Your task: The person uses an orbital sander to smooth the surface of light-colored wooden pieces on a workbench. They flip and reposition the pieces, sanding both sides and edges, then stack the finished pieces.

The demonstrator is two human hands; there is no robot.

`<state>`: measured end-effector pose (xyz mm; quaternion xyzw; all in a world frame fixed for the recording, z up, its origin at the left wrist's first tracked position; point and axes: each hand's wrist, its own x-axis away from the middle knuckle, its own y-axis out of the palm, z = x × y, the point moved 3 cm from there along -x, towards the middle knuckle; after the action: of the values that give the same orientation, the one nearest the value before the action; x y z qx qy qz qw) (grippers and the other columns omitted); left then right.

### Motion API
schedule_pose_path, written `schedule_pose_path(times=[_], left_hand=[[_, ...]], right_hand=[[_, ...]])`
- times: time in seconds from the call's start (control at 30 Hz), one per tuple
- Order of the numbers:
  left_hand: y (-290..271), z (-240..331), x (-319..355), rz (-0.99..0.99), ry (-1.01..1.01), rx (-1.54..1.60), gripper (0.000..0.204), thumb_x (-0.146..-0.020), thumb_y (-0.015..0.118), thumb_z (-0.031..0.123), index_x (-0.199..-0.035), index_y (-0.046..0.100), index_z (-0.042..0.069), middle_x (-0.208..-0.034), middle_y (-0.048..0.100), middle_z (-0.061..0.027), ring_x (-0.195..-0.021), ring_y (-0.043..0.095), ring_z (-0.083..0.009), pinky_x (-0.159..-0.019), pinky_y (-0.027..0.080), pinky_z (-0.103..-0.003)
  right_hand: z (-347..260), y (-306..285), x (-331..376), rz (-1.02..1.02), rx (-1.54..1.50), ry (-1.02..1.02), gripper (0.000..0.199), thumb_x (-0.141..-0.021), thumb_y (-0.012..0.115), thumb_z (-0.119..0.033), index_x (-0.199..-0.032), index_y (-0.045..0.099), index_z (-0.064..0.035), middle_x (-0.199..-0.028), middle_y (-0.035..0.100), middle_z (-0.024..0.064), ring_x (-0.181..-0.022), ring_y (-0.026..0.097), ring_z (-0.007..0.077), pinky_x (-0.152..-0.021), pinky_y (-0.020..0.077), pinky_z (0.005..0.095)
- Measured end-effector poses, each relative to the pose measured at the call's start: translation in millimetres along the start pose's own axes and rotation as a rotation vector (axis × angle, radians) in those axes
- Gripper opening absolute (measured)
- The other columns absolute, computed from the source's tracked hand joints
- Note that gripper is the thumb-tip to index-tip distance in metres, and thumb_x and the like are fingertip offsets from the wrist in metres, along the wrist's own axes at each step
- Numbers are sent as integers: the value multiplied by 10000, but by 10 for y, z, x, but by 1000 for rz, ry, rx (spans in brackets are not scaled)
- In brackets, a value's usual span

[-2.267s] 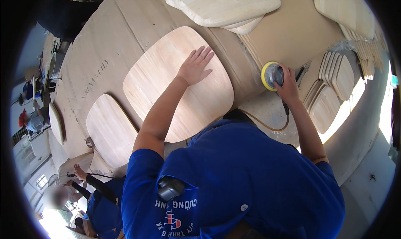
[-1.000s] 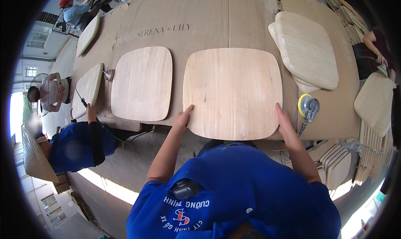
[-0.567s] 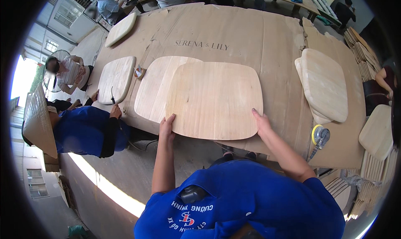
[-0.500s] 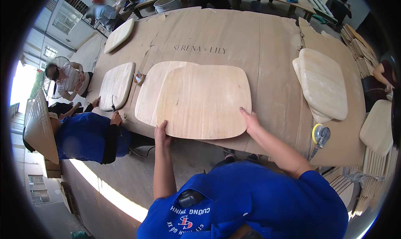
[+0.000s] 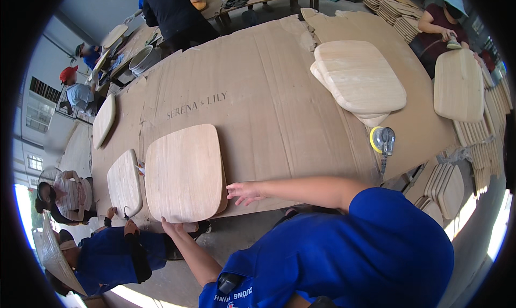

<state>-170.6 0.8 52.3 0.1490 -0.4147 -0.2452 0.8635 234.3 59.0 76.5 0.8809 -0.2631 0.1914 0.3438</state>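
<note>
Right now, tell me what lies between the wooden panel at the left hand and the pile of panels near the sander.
In the head view, only creased brown cardboard shows between the wooden panel and the pile of panels.

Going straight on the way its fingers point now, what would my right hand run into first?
The right hand would probably meet the right edge of the pale, rounded-square stacked wooden boards just to its left; depth is unclear, so the fingertips may already touch.
</note>
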Motion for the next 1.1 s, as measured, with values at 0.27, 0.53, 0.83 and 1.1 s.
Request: schedule_pose_path(times=[0.27, 0.53, 0.83, 1.1], left_hand=[[1724, -1095, 509, -173, 460, -605, 434, -932, 569, 261, -1324, 497, 89, -1246, 578, -116, -1161, 523, -247, -979, 403, -423], [3637, -4960, 1981, -991, -435, -1063, 591, -961, 574, 348, -1407, 348, 33, -1134, 632, -139, -1016, 622, -255, -866, 505, -358], [4562, -6285, 2283, -867, -176, -1236, 651, -848, 729, 364, -1285, 466, -40, -1088, 618, -149, -864, 624, -246, -704, 550, -383], [4098, -5409, 1826, -848, -154, -1167, 435, -865, 718, 311, -1127, 550, 8, -960, 634, -61, -784, 608, -167, -659, 494, -313]], right_hand=[[391, -1067, 1460, 313, 114, 2, 466, -1022, 425, -295, -1448, 379, -112, -1338, 541, 109, -1081, 599, 239, -891, 498, 382], [1189, -1856, 2951, 715, -71, -124, 473, -966, 557, -337, -1365, 478, -95, -1230, 594, 74, -984, 619, 171, -786, 506, 335], [1490, -2141, 3786, 862, -140, -211, 405, -964, 566, -263, -1327, 513, -92, -1181, 594, 44, -990, 608, 144, -794, 489, 294], [1350, -2328, 3830, 1056, -437, -314, 529, -943, 607, -345, -1370, 443, -79, -1222, 573, 76, -1137, 536, 184, -922, 454, 372]])
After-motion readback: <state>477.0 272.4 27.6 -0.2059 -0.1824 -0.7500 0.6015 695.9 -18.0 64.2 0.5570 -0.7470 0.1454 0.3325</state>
